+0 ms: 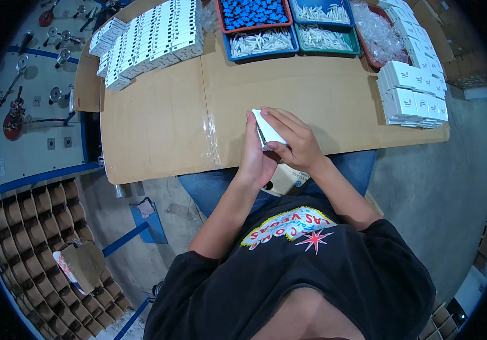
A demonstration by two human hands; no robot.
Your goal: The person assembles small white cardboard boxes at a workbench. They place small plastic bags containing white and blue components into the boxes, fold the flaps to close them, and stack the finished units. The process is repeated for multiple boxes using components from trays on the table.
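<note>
A small white box [268, 131] is held between my two hands above the front part of the cardboard-covered table [158, 124]. My left hand [256, 156] is closed along its left side, palm turned inward. From the right, my right hand [295, 139] wraps over the box, its fingers across the far end and its thumb at the near corner. A dark gap or edge runs down the box's left side; what lies inside cannot be made out.
At the back left stand rows of white boxes [156, 39]. Trays of blue parts [253, 14] and white pieces [261, 41] line the far edge. Clear plastic bags [377, 33] fill a red tray, and stacked white boxes [412, 93] sit at the right. A cardboard divider grid [25, 226] stands lower left.
</note>
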